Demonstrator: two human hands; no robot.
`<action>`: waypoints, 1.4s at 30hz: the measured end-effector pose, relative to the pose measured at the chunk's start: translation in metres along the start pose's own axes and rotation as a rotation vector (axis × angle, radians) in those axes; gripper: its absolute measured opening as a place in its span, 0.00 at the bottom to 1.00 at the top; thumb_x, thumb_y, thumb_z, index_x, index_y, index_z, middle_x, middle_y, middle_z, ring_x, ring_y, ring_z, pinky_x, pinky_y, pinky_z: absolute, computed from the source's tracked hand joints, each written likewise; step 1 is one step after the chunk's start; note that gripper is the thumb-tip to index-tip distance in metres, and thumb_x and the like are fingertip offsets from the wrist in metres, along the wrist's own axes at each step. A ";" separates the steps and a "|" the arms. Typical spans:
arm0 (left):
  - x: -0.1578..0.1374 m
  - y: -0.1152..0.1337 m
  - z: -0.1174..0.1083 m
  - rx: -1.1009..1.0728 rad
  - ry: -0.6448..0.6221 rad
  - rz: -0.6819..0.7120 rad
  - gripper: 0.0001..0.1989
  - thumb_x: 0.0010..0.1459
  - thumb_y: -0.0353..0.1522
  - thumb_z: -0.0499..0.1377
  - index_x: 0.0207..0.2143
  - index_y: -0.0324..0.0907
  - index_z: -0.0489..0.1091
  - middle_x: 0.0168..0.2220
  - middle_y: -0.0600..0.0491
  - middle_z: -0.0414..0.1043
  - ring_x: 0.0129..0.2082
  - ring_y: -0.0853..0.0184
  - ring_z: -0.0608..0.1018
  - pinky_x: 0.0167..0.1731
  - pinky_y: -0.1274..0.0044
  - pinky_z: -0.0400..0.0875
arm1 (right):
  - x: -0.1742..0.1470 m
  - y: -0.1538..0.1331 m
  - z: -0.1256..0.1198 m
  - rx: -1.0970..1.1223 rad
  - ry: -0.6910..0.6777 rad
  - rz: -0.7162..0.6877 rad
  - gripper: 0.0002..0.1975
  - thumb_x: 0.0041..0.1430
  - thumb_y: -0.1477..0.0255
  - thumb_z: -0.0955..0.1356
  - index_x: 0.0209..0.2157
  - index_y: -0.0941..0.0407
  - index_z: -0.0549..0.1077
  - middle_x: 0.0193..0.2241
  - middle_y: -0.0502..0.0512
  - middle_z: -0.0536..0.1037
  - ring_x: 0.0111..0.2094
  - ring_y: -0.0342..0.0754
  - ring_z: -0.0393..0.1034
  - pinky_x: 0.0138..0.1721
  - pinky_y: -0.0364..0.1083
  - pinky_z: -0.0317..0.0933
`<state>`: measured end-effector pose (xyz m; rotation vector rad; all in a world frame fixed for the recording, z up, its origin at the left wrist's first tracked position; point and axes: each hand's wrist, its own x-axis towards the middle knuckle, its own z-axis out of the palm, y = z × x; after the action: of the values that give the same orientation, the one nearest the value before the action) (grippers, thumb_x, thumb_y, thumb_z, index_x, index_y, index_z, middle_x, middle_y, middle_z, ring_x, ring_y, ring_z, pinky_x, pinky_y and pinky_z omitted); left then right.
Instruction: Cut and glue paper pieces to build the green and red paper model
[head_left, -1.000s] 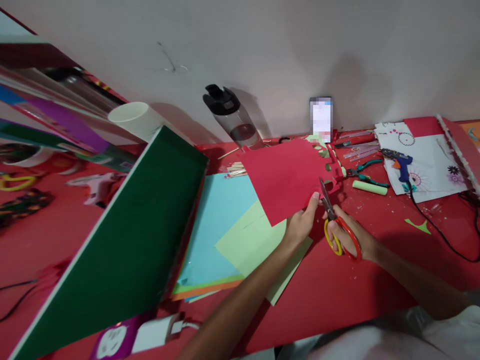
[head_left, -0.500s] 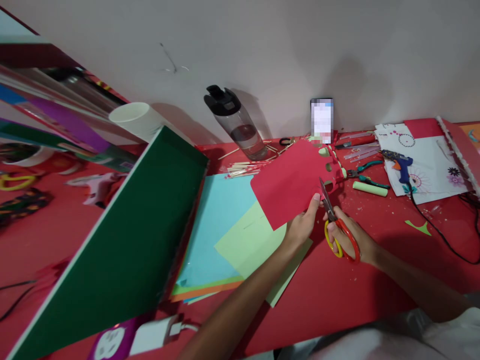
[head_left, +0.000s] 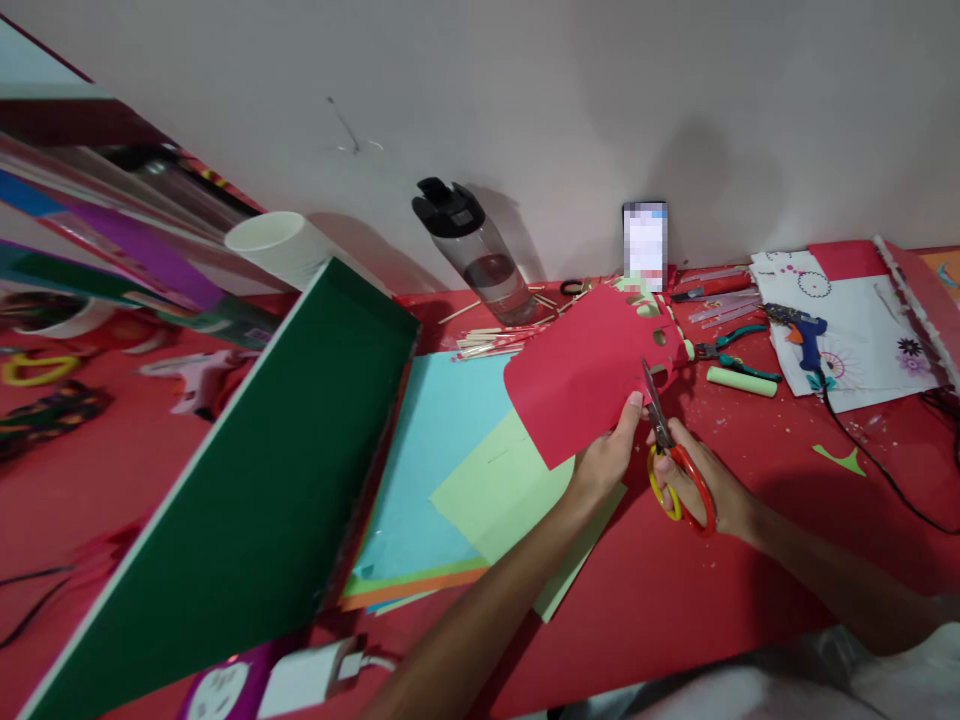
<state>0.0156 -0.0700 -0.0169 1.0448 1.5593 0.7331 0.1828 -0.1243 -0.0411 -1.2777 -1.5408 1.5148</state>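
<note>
A sheet of red paper (head_left: 574, 375) with several holes along its right edge is pinched in my left hand (head_left: 606, 458), the thumb on top near the lower right corner. My right hand (head_left: 709, 485) is closed around scissors (head_left: 694, 480) that have one red and one yellow handle loop. Their blades point up and away, against the paper's right edge just beside my left thumb. Beneath the red sheet lie light green paper (head_left: 502, 490) and light blue paper (head_left: 427, 440).
A green board (head_left: 247, 470) leans at the left. Behind stand a water bottle (head_left: 491, 260) and a phone (head_left: 645, 245) against the wall. Pliers (head_left: 739, 350), a light green roll (head_left: 741, 381) and a blue glue gun (head_left: 806, 335) with its cord lie at the right.
The whole view has shifted slightly, so things appear a little lower. Both hands keep their hold on the red paper and the scissors, nearly in the same place.
</note>
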 end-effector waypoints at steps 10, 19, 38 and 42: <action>-0.002 0.003 -0.001 -0.043 -0.003 0.067 0.25 0.61 0.57 0.61 0.27 0.48 0.79 0.32 0.45 0.84 0.49 0.48 0.82 0.50 0.67 0.75 | -0.003 -0.010 -0.002 -0.054 -0.008 -0.039 0.27 0.71 0.41 0.60 0.50 0.51 0.63 0.25 0.46 0.73 0.22 0.46 0.69 0.26 0.45 0.65; -0.006 0.007 0.005 -0.102 -0.037 0.122 0.27 0.60 0.59 0.58 0.24 0.48 0.76 0.34 0.45 0.83 0.46 0.49 0.82 0.54 0.66 0.73 | -0.002 -0.013 -0.003 -0.062 -0.015 -0.057 0.25 0.71 0.41 0.60 0.42 0.50 0.58 0.24 0.46 0.71 0.23 0.46 0.69 0.27 0.46 0.64; -0.004 0.003 0.001 -0.136 -0.103 0.092 0.30 0.59 0.63 0.58 0.27 0.47 0.75 0.36 0.47 0.82 0.42 0.55 0.81 0.53 0.65 0.73 | 0.001 -0.013 -0.007 -0.197 0.007 -0.033 0.27 0.70 0.39 0.57 0.45 0.50 0.59 0.22 0.45 0.70 0.20 0.46 0.68 0.23 0.43 0.58; 0.003 0.000 -0.002 -0.164 -0.133 0.110 0.30 0.58 0.63 0.59 0.27 0.46 0.75 0.36 0.47 0.82 0.41 0.55 0.81 0.50 0.66 0.74 | 0.002 -0.014 -0.014 -0.247 -0.013 -0.073 0.28 0.70 0.39 0.57 0.46 0.51 0.60 0.23 0.45 0.69 0.20 0.45 0.66 0.23 0.43 0.55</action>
<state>0.0137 -0.0678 -0.0179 1.0416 1.3141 0.8353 0.1919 -0.1156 -0.0259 -1.3317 -1.8075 1.3201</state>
